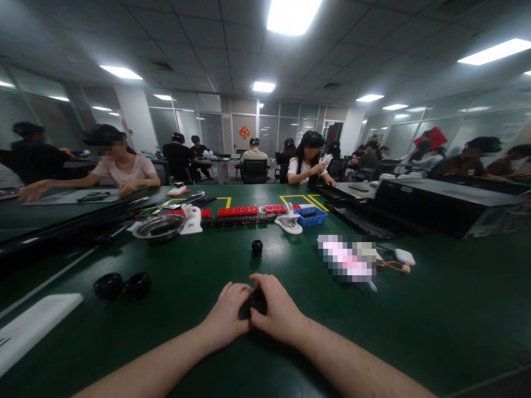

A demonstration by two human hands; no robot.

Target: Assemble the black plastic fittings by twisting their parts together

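Toward the near edge of the worktop (381, 331), left hand (228, 309) and right hand (277, 304) are clasping a black round piece (258, 302), probably light, stiff, best side-held.

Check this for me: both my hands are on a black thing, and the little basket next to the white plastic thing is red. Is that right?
Not quite: the head view shows that the little basket next to the white plastic thing is blue, not red. Your left hand and right hand are on a black thing.
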